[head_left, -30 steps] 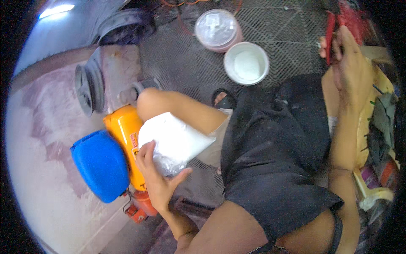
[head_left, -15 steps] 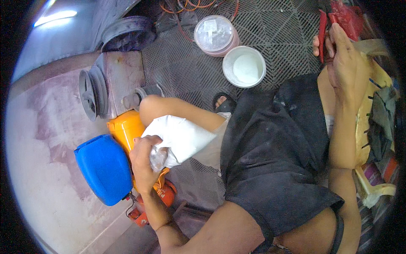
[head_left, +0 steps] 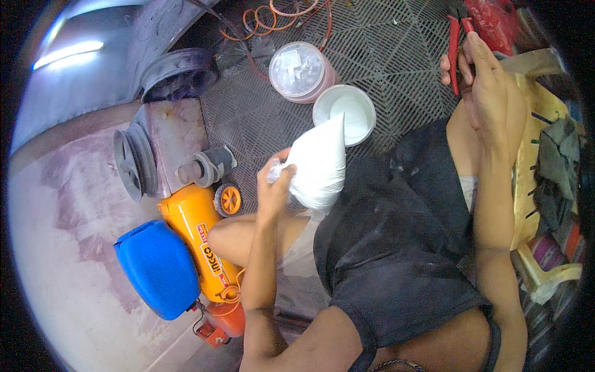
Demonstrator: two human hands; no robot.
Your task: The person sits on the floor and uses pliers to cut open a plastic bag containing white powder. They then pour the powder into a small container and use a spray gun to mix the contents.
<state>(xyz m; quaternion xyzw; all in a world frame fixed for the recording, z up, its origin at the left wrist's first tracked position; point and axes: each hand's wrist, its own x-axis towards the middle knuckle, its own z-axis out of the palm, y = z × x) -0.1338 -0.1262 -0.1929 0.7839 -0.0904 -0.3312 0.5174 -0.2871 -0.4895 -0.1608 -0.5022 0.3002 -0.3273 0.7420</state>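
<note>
My left hand grips the gathered neck of a clear plastic bag of white powder. The bag hangs full, and one pointed corner overlaps the near rim of a white bucket. White material lies inside this bucket. My right hand, off to the far right, is closed around red-handled pliers, whose jaws look dark at the top edge. Just behind the bucket stands a pinkish tub with a clear lid, a pale square scraper-like piece on top.
An orange air compressor and a blue jerrycan stand at left, near a grey pulley wheel. An orange coiled hose lies on the ribbed mat. A yellow plastic chair and red plastic bag are at right.
My left hand has carried the bag right and away from me, from over my left knee to the bucket's rim. My right hand still holds the pliers. The view has shifted slightly.
</note>
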